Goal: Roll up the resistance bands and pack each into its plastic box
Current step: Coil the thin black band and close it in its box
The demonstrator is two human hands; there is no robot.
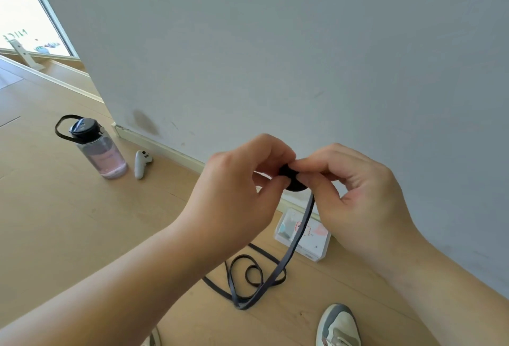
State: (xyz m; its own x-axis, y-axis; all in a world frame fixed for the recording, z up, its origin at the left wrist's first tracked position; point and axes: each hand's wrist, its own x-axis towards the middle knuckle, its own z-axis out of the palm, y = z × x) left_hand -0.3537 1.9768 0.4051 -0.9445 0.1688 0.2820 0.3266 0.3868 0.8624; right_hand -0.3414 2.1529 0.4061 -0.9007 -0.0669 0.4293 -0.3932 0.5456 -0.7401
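Band point(297, 239): coil pinched between left hand point(234, 194) and right hand point(360, 194). Slack grip, it likely unwinds; trailing loops may snag.

Wooden floor point(68, 221): water bottle point(102, 150) and controller point(141, 165) at left, box point(314, 243) and looped band point(241, 304) at lower centre.

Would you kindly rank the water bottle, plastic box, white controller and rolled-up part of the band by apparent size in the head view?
1. water bottle
2. plastic box, partly hidden, so close to the bottle
3. white controller
4. rolled-up part of the band, only partly visible
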